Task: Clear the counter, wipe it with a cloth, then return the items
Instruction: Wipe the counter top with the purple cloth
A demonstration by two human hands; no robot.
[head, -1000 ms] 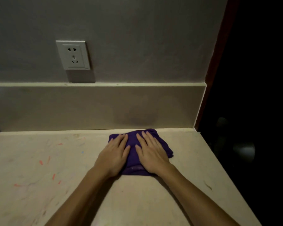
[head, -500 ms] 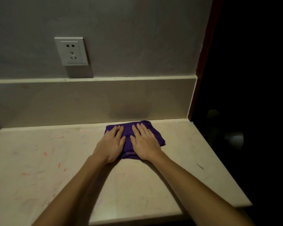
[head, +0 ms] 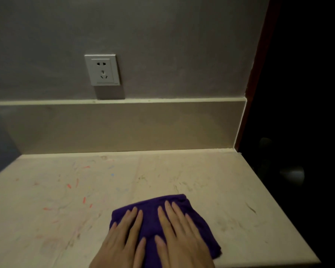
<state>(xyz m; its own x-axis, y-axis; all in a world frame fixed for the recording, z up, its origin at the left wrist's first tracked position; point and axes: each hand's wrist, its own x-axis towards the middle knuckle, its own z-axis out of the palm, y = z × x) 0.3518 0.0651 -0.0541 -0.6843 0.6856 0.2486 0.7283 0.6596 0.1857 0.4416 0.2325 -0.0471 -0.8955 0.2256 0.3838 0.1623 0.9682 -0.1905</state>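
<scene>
A folded purple cloth (head: 152,213) lies on the pale counter (head: 211,180) near its front edge, right of centre. My left hand (head: 122,240) lies flat on the cloth's left half, fingers spread. Beside it my right hand (head: 180,235) presses flat on the right half. Both palms cover most of the cloth; only its far edge, middle strip and right corner show. The counter carries small red, blue and brown marks.
A white wall socket (head: 102,70) sits above the low backsplash (head: 124,126) at the counter's rear. The counter's right edge (head: 278,200) drops off into a dark space, where a dim round object (head: 292,175) is barely visible.
Both hands have slid the cloth from the back of the counter, by the backsplash, toward the front edge. Bare marked counter now shows behind the cloth.
</scene>
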